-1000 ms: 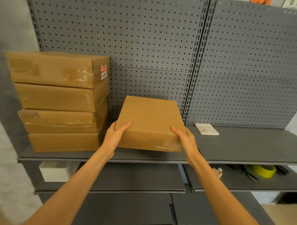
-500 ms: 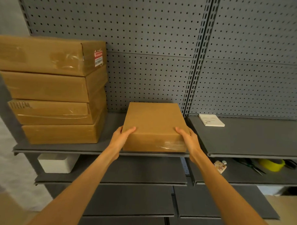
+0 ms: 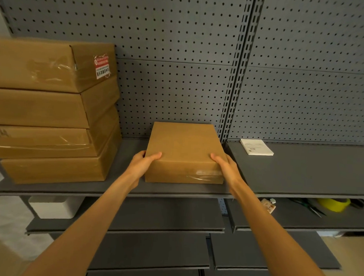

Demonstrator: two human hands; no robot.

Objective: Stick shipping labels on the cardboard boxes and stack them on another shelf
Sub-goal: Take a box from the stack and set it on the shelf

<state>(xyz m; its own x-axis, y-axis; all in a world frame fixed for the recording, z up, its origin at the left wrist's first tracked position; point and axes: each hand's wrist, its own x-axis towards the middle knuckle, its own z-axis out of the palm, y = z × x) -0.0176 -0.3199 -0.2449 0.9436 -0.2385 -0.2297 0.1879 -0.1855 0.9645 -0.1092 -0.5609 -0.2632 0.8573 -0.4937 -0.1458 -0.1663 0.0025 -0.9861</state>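
A flat brown cardboard box (image 3: 184, 147) lies on the grey upper shelf (image 3: 123, 188), near its front edge. My left hand (image 3: 142, 164) grips the box's near left corner and my right hand (image 3: 226, 169) grips its near right corner. Clear tape shows on the box's front face. To the left stands a stack of several larger cardboard boxes (image 3: 52, 112); the top one bears a red and white label (image 3: 101, 67) on its end. A white pad of labels (image 3: 256, 147) lies on the right-hand shelf, at the back.
Grey pegboard (image 3: 180, 55) backs the shelves. On the lower right shelf are a yellow tape roll (image 3: 333, 204), scissors (image 3: 310, 207) and a small packet (image 3: 268, 205). A white bin (image 3: 50, 207) sits on the lower left shelf.
Both hands have lowered the tilted box from above the shelf until it lies flat on it. The view has shifted closer and slightly left.
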